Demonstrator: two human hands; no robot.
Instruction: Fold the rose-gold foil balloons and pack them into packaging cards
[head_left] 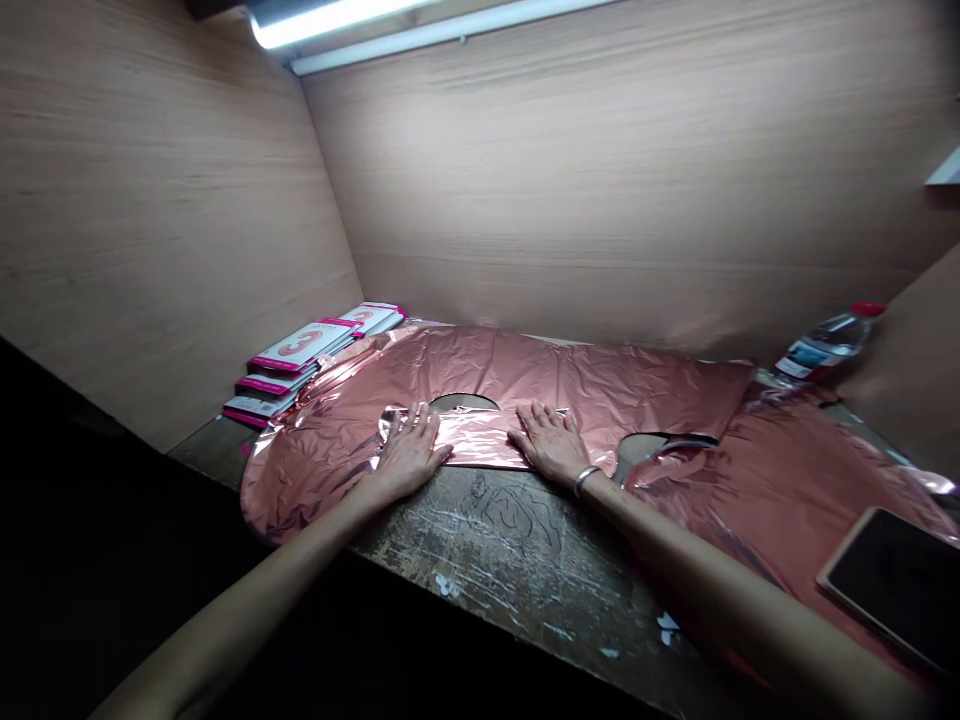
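Scarred worktop [510, 550] nearest, then left hand [409, 450] and right hand [551, 440], fingers flat and slightly spread, pressing rose-gold foil balloon [525, 375] lying deflated across it: likely light, limp, slippery, crease-prone, best gripped along edges.

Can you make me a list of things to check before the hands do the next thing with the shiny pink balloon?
1. Left hand flat on the foil balloon: ok.
2. Right hand flat on the same folded strip: ok.
3. Balloon fully smooth: not ok, wrinkles show all over.
4. Phone off the foil: not ok, it lies on the pink foil at the right.
5. Water bottle capped: ok, the red cap is on.
6. Card packs out of the way: ok, stacked by the left wall.
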